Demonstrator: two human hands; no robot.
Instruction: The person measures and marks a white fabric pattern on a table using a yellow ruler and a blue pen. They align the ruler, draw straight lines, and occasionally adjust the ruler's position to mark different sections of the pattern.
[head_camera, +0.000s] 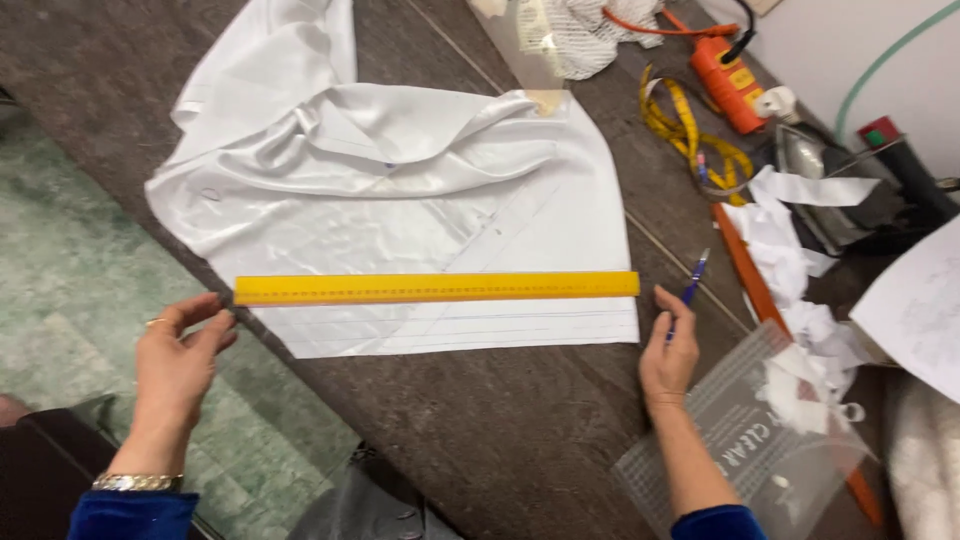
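Ruler (436, 288) lies flat across white cloth (400, 200), parallel to the drawn lines, likely as a marking edge. Left hand (178, 365) open, fingertips at its end. Right hand (668, 352) pinches pen (692, 290).

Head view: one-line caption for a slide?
Two hands, left hand and pen-holding right hand, at the ends of a yellow ruler on white fabric.

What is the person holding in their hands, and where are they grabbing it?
The right hand holds a blue pen by its lower end. The left hand is open beside the left end of the yellow ruler, gripping nothing.
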